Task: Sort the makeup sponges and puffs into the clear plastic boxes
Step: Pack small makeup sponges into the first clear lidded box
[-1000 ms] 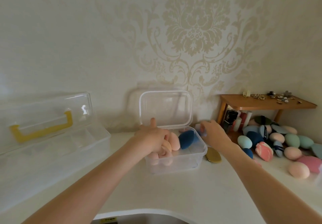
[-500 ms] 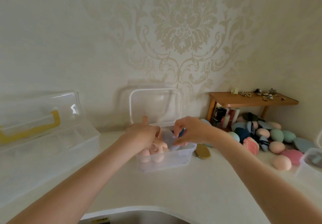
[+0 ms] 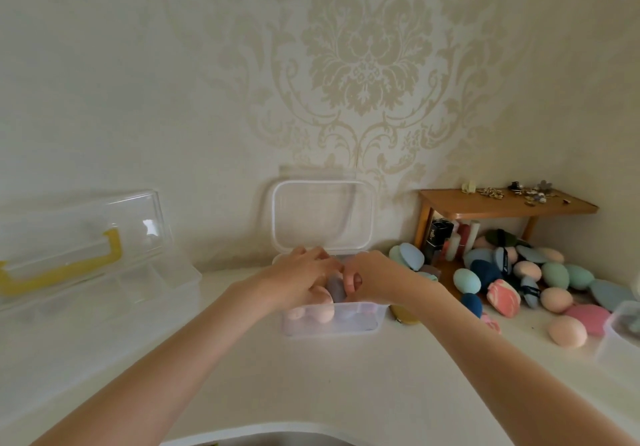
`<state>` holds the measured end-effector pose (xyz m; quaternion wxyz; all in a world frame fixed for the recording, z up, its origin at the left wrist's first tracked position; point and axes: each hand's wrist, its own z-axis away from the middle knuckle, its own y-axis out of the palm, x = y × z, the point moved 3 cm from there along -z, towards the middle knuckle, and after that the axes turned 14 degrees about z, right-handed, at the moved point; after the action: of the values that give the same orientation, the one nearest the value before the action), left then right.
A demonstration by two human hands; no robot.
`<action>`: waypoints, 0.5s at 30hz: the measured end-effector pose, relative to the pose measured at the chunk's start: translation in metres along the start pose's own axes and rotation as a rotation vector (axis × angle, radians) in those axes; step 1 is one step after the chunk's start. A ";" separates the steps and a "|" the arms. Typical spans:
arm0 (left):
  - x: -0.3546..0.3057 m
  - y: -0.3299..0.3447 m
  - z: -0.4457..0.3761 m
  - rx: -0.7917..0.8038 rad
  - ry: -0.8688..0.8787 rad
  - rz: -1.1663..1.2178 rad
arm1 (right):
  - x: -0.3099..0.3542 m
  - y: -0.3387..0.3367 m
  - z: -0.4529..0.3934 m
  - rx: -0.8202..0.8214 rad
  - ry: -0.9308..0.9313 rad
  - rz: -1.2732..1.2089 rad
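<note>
Both hands over small clear box [image 3: 332, 317]. Left hand [image 3: 301, 279] lies curled on peach sponges [image 3: 320, 310] at box's left. Right hand [image 3: 374, 279] pinches grey-blue sponge [image 3: 336, 288] at box centre; sponge's long axis roughly upright, between the two hands, touching both. Right hand nearer to loose sponge pile [image 3: 519, 282], which lies right of box on table [image 3: 311, 376]. Large yellow-handled box [image 3: 86, 258] well left of small box.

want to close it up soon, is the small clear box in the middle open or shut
Open. The small clear box has its lid standing upright behind it against the wall, and both hands reach into it from above among the sponges.
</note>
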<state>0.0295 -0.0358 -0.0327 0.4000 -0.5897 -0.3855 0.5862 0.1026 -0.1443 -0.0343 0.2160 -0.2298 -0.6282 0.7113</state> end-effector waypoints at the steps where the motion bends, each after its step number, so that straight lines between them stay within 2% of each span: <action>1: 0.002 0.000 -0.002 0.011 0.002 0.038 | 0.000 -0.003 0.002 0.000 -0.005 -0.005; 4: 0.007 0.002 -0.006 0.013 0.008 0.101 | -0.014 -0.020 0.009 -0.004 0.047 -0.196; 6: 0.006 0.002 -0.006 0.014 0.011 0.109 | -0.040 -0.037 0.008 -0.154 0.164 -0.267; 8: 0.003 0.002 -0.005 0.019 0.001 0.104 | -0.064 -0.039 0.000 -0.246 0.274 -0.112; 12: 0.002 0.001 -0.003 0.006 0.002 0.117 | -0.085 -0.003 -0.024 -0.028 0.280 0.162; 15: 0.004 0.003 -0.002 0.003 -0.003 0.144 | -0.089 0.019 -0.035 -0.014 0.280 0.349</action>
<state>0.0317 -0.0336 -0.0367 0.3573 -0.6142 -0.3419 0.6150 0.1940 -0.1717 -0.0518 0.1731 -0.4332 -0.5478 0.6945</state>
